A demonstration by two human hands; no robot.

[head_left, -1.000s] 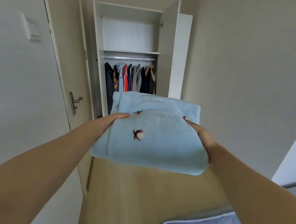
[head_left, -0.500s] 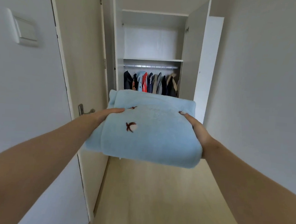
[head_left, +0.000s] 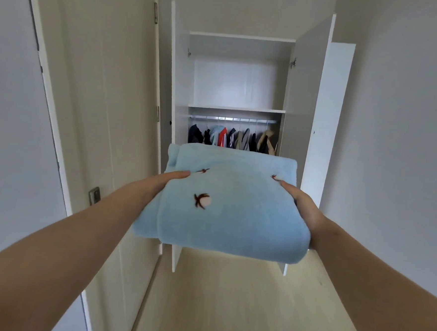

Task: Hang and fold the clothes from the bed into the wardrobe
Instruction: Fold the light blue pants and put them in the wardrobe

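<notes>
I had the folded blue garment (head_left: 224,212) up in the air in front of me, carried flat between both hands and touching nothing else. My left hand (head_left: 165,182) held its left edge, thumb lying along the top of the fabric; the rest of the fingers were hidden under the bundle. My right hand (head_left: 301,203) gripped the right edge the same way, thumb on top and fingers out of sight beneath. The fabric looked soft and thick, light blue, with a small dark red and white motif (head_left: 201,200) on the upper face and two more partly showing near my thumbs.

Straight ahead stood the white wardrobe (head_left: 242,46) with both doors swung wide, the left door (head_left: 172,84) edge-on to me and the right door (head_left: 304,106) angled outward. Inside, a shelf (head_left: 237,108) crossed the cabinet, the compartment above it showing only its pale back panel. Just below the shelf ran a metal rail (head_left: 232,119) with a row of hanging clothes (head_left: 233,139) in dark, blue, red and tan tones. The far edge of the bundle covered their lower parts from my view.

To my left was a pale room door (head_left: 106,131) with a metal handle plate (head_left: 94,195). Light wooden floor (head_left: 228,308) ran beneath the bundle toward the wardrobe, and a plain wall (head_left: 399,152) closed the right side.
</notes>
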